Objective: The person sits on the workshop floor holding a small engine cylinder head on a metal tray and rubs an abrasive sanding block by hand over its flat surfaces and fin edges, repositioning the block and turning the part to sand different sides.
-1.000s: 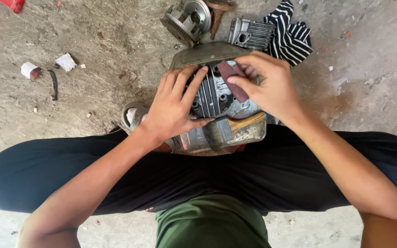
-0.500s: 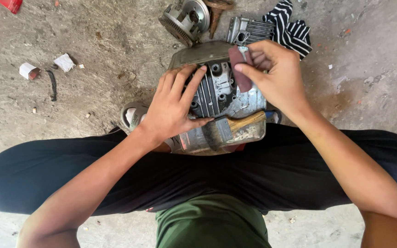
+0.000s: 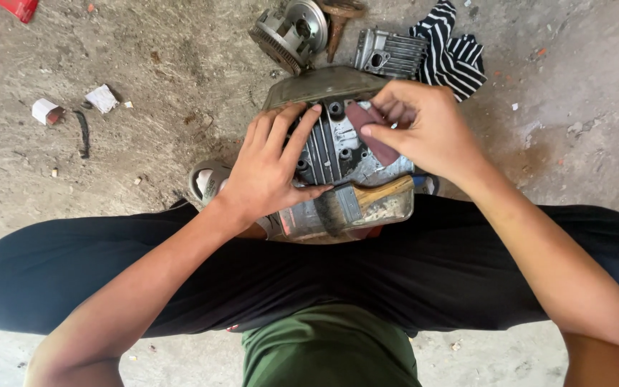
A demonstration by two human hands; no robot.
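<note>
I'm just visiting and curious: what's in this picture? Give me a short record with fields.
Setting: rough grey concrete floor, seen from above by a crouching person in black trousers
Left hand: spread flat on a finned grey metal engine cover, steadying it
Right hand: pinching a folded piece of reddish-brown sandpaper against the cover
Under the cover: wooden-handled paintbrush lying in a shallow metal tray
Behind: round toothed metal engine part, second finned metal cover, black-and-white striped cloth
Left side: small white scraps

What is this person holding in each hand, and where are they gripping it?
The right hand pinches a reddish-brown abrasive strip near its upper end. The left hand lies flat on the finned metal engine part, steadying it.
</note>
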